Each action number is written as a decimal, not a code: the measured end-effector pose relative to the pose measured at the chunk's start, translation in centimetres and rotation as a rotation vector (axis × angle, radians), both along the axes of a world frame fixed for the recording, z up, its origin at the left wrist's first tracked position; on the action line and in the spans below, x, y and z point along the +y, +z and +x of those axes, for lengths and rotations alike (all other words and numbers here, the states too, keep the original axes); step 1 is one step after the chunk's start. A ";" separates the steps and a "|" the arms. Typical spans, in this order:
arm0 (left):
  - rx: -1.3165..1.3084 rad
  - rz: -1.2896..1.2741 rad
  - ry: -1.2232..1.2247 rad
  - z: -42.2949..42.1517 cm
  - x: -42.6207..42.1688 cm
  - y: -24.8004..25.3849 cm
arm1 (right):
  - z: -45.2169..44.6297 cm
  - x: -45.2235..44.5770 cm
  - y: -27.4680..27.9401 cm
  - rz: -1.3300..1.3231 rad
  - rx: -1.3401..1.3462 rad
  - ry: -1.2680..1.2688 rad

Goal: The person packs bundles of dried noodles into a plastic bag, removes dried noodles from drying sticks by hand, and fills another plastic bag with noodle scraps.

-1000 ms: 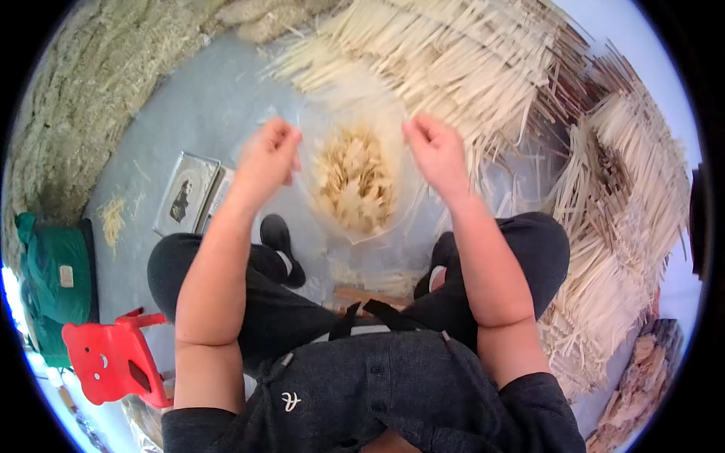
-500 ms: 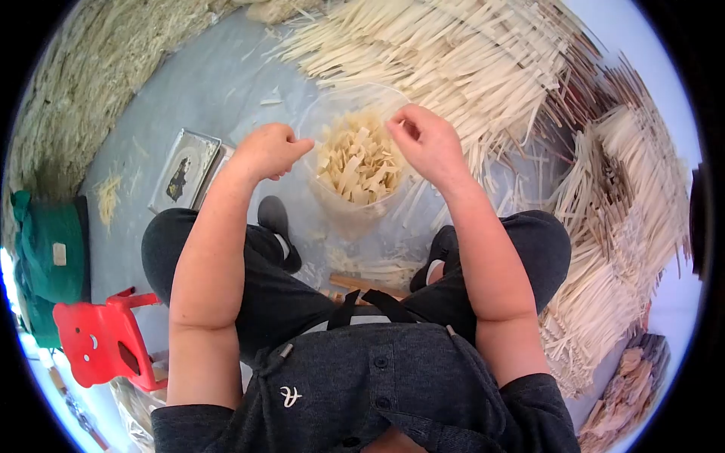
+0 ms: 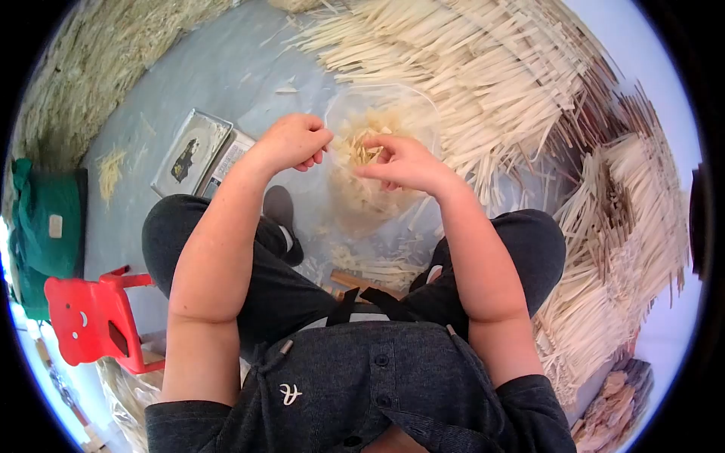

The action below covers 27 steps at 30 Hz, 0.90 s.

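A clear plastic bag (image 3: 432, 113) stands open on the floor between my feet. Short pale flat strips (image 3: 365, 153) fill part of it, dimmed by the bag's film and partly hidden by my hand. At the bag's left edge, my left hand (image 3: 296, 142) is closed, its thumb and fingers pinching the rim. My right hand (image 3: 404, 163) hovers over the bag's mouth, thumb and fingers spread apart, with nothing visible between them.
A scale with a worn metal plate (image 3: 198, 143) sits left of the bag. Long pale strips (image 3: 468, 68) lie heaped ahead and to the right. A red child's chair (image 3: 91, 321) and a green bag (image 3: 49, 234) stand at the left. A wooden piece (image 3: 362, 284) lies between my legs.
My right hand has left the bag's right rim, moved left and down over the opening, and spread its fingers. My left hand has shifted slightly right with the rim. The bag's mouth has tilted.
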<state>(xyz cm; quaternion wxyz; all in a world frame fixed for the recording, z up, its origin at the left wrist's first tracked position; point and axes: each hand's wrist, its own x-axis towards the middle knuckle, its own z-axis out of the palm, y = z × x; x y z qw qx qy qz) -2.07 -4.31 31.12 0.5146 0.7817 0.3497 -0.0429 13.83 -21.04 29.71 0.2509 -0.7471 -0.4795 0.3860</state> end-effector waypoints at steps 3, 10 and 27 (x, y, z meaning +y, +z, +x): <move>0.018 0.001 0.013 -0.4 -0.2 0.5 | 0.6 -0.6 0.6 -0.060 0.499 -0.110; 0.170 -0.057 -0.213 -0.6 -0.4 0.6 | 2.6 -2.9 0.4 -0.062 0.722 0.015; 0.151 -0.040 -0.285 -1.2 -1.3 0.1 | -1.1 0.1 -2.1 -0.020 0.528 -0.195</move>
